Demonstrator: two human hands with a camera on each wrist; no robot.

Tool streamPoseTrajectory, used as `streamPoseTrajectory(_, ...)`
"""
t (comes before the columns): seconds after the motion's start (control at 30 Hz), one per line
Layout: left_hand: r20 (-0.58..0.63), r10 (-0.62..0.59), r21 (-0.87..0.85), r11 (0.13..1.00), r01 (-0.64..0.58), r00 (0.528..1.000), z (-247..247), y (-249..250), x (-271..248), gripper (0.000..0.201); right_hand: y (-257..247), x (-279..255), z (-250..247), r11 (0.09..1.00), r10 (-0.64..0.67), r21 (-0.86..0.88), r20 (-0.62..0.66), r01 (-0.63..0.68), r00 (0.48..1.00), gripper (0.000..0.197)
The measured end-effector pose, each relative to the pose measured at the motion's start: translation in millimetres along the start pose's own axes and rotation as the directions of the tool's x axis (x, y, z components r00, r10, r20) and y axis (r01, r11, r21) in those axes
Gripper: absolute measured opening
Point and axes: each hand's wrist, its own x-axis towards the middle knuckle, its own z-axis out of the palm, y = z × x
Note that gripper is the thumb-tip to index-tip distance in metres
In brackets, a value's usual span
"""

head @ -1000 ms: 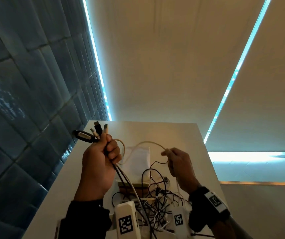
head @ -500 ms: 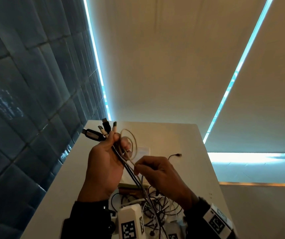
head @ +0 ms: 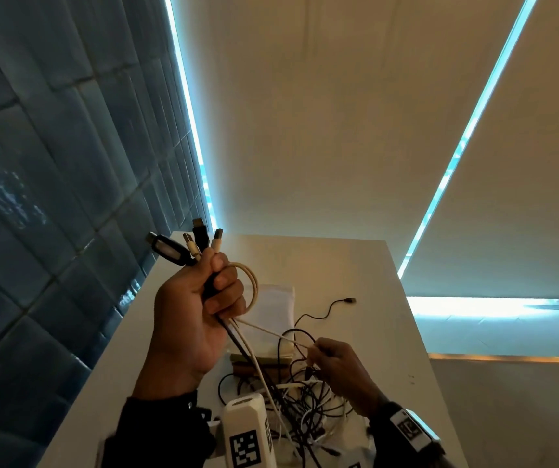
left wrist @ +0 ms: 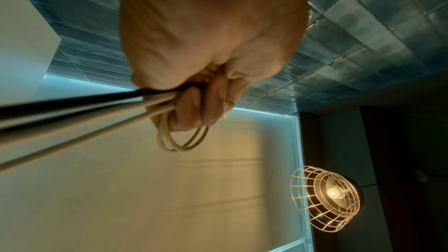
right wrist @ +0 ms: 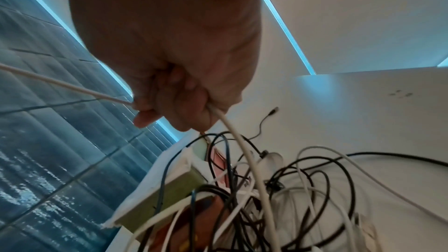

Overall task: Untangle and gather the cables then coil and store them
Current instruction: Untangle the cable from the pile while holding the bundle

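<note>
Head view shows my left hand (head: pixel 190 319) fisted round a cable bundle (head: pixel 200 244), my right hand (head: pixel 339 366) pinching the beige cable (head: pixel 271 332) above the worktop (head: pixel 372 282) tangle (head: pixel 301 400).

Glossy blue wall tiles (head: pixel 52 170), matt white table (head: pixel 355 265), smooth plastic-sheathed cables (head: pixel 305 393)

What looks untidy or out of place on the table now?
The cables lie in a tangled heap of black and white on the table, over a stack of books. One black plug end strays apart.
</note>
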Motion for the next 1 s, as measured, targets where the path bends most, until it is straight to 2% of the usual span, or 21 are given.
streamPoseTrajectory(0.2, -0.047, 0.005, 0.058, 0.998, -0.003, 0.999, -1, 3, 0, 0.036, 21, 8, -1, 0.992, 0.116, -0.051, -0.051, -0.119, 0.992, 0.028)
streamPoseTrajectory(0.3, -0.087, -0.019, 0.156, 0.987, 0.033, 0.996, 1, -2, 2, 0.034, 23, 16, 1, 0.98, 0.189, -0.024, -0.172, -0.196, 0.967, 0.023)
streamPoseTrajectory(0.37, -0.111, -0.041, 0.222, 0.973, 0.065, 0.993, 3, -6, 3, 0.033, 7, 18, 1, 0.988, 0.153, 0.056, -0.272, -0.143, 0.95, 0.019)
streamPoseTrajectory(0.43, -0.132, -0.062, 0.255, 0.962, 0.094, 0.989, 4, -10, 4, 0.032, -25, 14, 0, 0.992, 0.036, 0.125, -0.297, 0.002, 0.954, 0.017)
streamPoseTrajectory(0.57, -0.19, -0.096, 0.257, 0.956, 0.144, 0.977, 9, -17, 6, 0.032, -97, -15, 2, 0.901, -0.258, 0.293, -0.234, 0.321, 0.937, 0.015)
streamPoseTrajectory(0.67, -0.225, -0.08, 0.241, 0.961, 0.135, 0.971, 15, -22, 5, 0.027, -129, -33, 6, 0.83, -0.446, 0.298, -0.152, 0.471, 0.882, 0.011)
streamPoseTrajectory(0.73, -0.213, -0.084, 0.199, 0.972, 0.127, 0.974, 17, -21, 4, 0.024, -136, -38, 9, 0.807, -0.518, 0.273, -0.098, 0.524, 0.85, 0.011)
streamPoseTrajectory(0.8, -0.152, -0.111, 0.106, 0.986, 0.128, 0.982, 18, -19, 4, 0.027, -133, -38, 10, 0.813, -0.538, 0.239, -0.04, 0.531, 0.842, 0.011)
streamPoseTrajectory(0.87, -0.091, -0.087, 0.013, 0.996, 0.089, 0.992, 17, -15, 4, 0.029, -122, -35, 11, 0.836, -0.527, 0.193, 0.018, 0.514, 0.85, 0.01)
streamPoseTrajectory(1.0, -0.074, -0.012, -0.005, 1.0, 0.011, 0.997, 12, -13, 5, 0.032, -90, -22, 11, 0.904, -0.418, 0.144, 0.091, 0.403, 0.904, 0.014)
